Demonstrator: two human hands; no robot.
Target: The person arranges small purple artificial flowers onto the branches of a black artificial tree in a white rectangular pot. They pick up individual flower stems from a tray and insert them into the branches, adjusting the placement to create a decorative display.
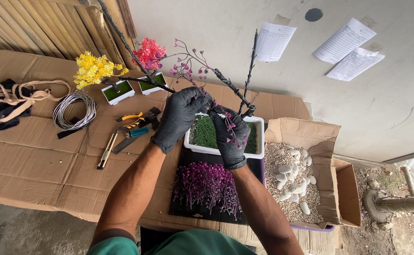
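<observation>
Pebble box right of tray

- Makeshift craft workspace, floor level, by a bare concrete wall.
- Flattened cardboard serves as the work surface.
- Tools laid out: pliers, utility knife, wire coil.
- Box of white pebbles; finished artificial flower pots.
- Paper sheets stuck to the wall.

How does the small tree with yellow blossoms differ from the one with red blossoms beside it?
The yellow tree sits left, nearer the coil of wire; the red tree stands right, closer to the gloved left hand. The yellow crown spreads wide and low; the red crown is rounder and higher. Both have dark stems set in small white trays with green turf.
</observation>
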